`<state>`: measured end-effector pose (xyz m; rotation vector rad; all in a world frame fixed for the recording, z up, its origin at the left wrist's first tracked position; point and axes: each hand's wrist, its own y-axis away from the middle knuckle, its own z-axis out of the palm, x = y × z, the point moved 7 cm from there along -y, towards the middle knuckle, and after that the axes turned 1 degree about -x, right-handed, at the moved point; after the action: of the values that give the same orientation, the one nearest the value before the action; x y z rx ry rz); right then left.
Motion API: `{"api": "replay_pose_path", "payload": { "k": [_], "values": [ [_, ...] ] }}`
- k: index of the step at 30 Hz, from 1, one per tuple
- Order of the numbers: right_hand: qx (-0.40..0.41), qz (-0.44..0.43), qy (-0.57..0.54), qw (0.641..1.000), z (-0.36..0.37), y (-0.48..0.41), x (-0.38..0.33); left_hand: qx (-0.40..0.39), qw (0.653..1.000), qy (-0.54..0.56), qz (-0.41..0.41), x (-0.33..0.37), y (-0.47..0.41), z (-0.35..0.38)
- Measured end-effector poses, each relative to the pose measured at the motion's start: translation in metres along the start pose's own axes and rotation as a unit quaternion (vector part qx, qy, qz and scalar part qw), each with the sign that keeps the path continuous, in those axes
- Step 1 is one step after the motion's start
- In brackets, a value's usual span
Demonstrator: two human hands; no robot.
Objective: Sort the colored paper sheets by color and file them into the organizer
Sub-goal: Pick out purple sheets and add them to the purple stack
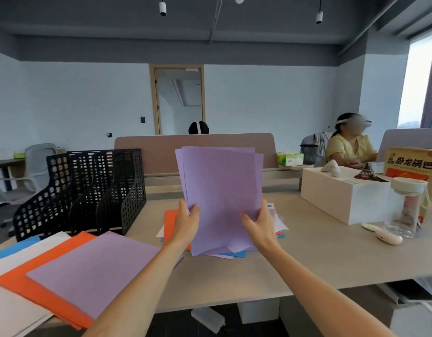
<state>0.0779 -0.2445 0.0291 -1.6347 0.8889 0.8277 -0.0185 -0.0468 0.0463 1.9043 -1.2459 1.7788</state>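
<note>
Left hand [185, 221] and right hand [260, 223] gripping opposite lower edges of an upright purple stack [222, 195], above mixed sheets [175, 218] mid-desk [307, 259], black organizer [86, 190] at the back-left, sorted purple sheets [93, 268] on orange sheets [40, 283] at the front-left corner.

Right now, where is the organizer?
Head view: the organizer stands left on the desk, behind the fanned sheets, left of the purple stack.
</note>
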Motion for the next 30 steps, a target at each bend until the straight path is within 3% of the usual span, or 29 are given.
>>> {"api": "replay_pose_path", "payload": {
  "k": [4, 7, 12, 15, 20, 23, 30],
  "values": [
    [0.049, -0.013, -0.028, 0.998, -0.004, -0.003, -0.003, 0.034, 0.999, -0.017, 0.019, 0.001, 0.0, 0.005],
    [0.053, -0.006, -0.014, 0.998, -0.003, -0.006, -0.006, 0.009, 1.0, 0.005, 0.024, 0.003, -0.001, 0.011],
    [0.082, -0.027, -0.083, 0.993, -0.018, -0.021, -0.028, 0.057, 0.995, 0.052, 0.063, 0.031, -0.018, 0.003],
    [0.059, -0.011, -0.032, 0.998, -0.016, -0.024, -0.025, 0.009, 0.998, 0.008, 0.062, 0.033, -0.021, 0.015],
    [0.072, -0.004, -0.001, 0.997, -0.012, -0.03, -0.037, 0.051, 0.995, -0.031, 0.077, 0.042, -0.027, -0.014],
    [0.027, -0.013, 0.037, 0.999, 0.02, -0.035, -0.054, 0.093, 0.995, -0.021, 0.038, 0.033, -0.028, -0.064],
    [-0.204, -0.007, 0.095, 0.974, 0.175, -0.007, -0.056, 0.179, 0.98, -0.042, -0.08, -0.043, 0.003, -0.194]
  ]
}}
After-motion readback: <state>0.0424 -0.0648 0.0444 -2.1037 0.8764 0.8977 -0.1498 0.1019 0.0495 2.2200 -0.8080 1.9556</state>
